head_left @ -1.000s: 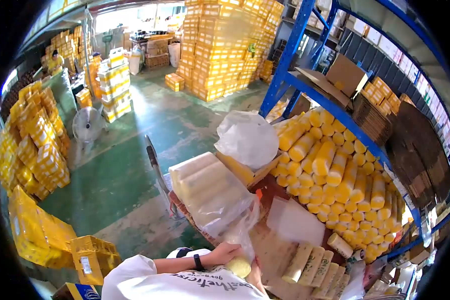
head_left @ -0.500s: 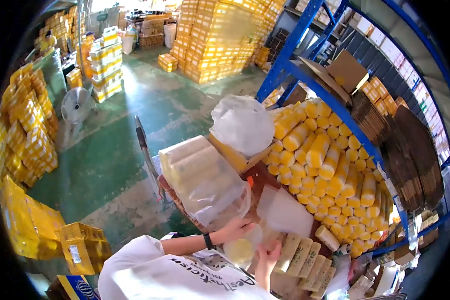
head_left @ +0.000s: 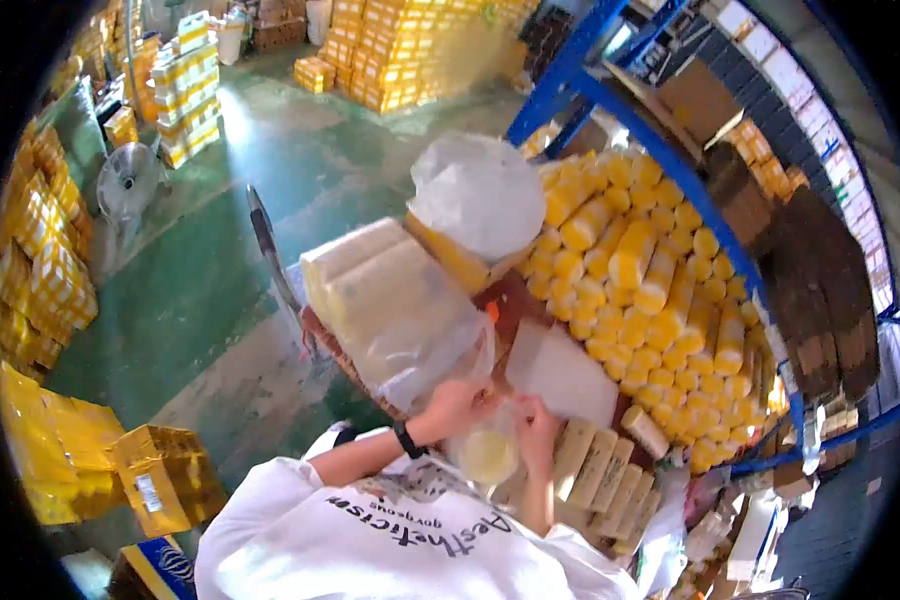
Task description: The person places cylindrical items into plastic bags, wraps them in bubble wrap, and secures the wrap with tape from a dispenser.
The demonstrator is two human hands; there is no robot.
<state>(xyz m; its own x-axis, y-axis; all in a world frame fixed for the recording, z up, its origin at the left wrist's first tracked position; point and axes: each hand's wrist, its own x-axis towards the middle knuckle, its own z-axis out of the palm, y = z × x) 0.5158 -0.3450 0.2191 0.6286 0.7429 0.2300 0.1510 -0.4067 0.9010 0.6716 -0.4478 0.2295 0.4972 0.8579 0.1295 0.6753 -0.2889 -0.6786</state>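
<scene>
My left hand, with a black band at its wrist, is closed at the edge of thin clear plastic. Close beside it on the right, my right hand has its fingers pinched together; what lies between them is too small to make out. Just below both hands is a pale yellow round item under clear plastic. A large clear bag of pale rolls lies up and left of my hands. Wrapped pale rolls with printed marks lie in a row to the right.
A white plastic bag rests on a yellow box beyond the hands. Flat white sheets lie on the red surface. Yellow-banded rolls are piled at the right beneath a blue rack. A cart handle rises at the left.
My hands have come closer together and my right hand has moved up, away from the printed rolls. The camera view has tilted down, shifting the background upward.
</scene>
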